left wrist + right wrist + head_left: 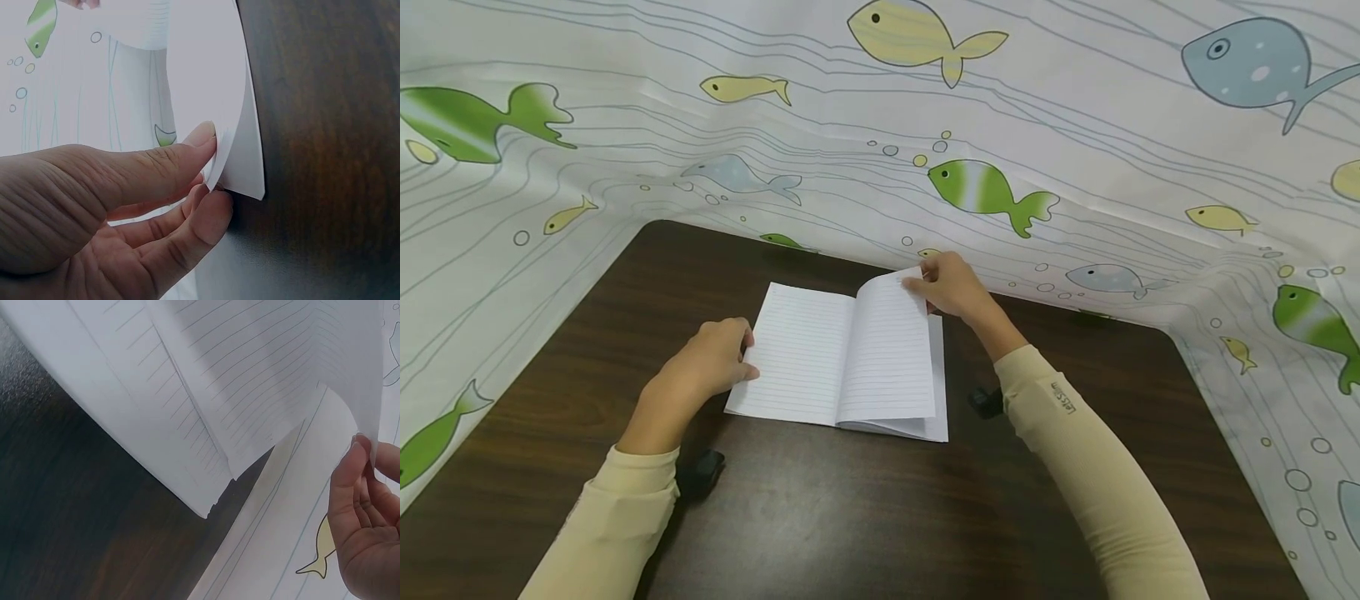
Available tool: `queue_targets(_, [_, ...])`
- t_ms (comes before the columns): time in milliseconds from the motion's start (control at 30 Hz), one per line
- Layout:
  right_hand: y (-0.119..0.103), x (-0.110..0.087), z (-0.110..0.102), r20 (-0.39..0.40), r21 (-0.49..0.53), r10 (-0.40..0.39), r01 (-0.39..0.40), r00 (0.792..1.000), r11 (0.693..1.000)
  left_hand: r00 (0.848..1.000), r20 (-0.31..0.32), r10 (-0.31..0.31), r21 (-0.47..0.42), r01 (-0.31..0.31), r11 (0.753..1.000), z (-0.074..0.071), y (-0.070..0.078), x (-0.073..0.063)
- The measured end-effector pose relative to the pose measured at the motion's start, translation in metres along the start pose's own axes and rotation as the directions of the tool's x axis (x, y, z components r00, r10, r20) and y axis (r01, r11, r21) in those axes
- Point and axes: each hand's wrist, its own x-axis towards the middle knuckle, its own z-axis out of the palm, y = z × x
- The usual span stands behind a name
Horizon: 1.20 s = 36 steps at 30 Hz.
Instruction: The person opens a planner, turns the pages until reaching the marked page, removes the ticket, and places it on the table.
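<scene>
An open notebook [801, 354] with ruled white pages lies on the dark wooden table. My left hand [711, 358] is at its left edge; in the left wrist view the thumb and fingers [212, 219] pinch several page edges there, above the lower cover. With my right hand [951, 287] I pinch the top outer corner of a right-side page [891, 350], which curves up off the pages beneath it. The right wrist view shows that lifted page [369, 381] between thumb and fingers [350, 469], with more lined sheets lying below.
White cloth printed with fish [970, 187] rises behind and along both sides of the table [850, 517]. Black wrist cameras [700, 475] sit under each forearm. Light sleeves cover both arms.
</scene>
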Motion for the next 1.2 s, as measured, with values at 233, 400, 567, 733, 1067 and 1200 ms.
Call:
queue_targets(233, [-0.005,0.001,0.001,0.005,0.044,-0.003,0.002,1.000,0.999,1.000,0.012,-0.012,0.005,0.012,1.000,-0.001,0.000,0.001])
queue_targets(400, [-0.010,0.003,0.003,0.008,0.088,-0.014,0.013,1.000,0.996,1.000,0.015,-0.018,0.001,0.018,1.000,-0.002,0.001,0.000])
queue_targets(567, [-0.017,0.004,0.006,0.013,0.116,-0.014,0.013,1.000,0.993,1.000,0.015,-0.022,-0.005,0.022,1.000,-0.001,0.001,0.000])
queue_targets(733, [-0.022,0.005,0.011,0.016,0.135,-0.011,0.009,1.000,0.991,1.000,0.016,-0.020,-0.005,0.020,1.000,-0.001,0.002,0.000])
queue_targets(1067, [-0.034,0.004,0.025,0.030,0.196,-0.021,0.015,0.999,0.980,1.000,0.017,-0.016,0.004,0.016,1.000,-0.001,0.001,0.000])
queue_targets(1200, [-0.039,0.005,0.032,0.014,0.194,-0.050,0.046,0.999,0.980,0.999,0.025,-0.022,0.002,0.022,1.000,-0.002,0.001,0.000])
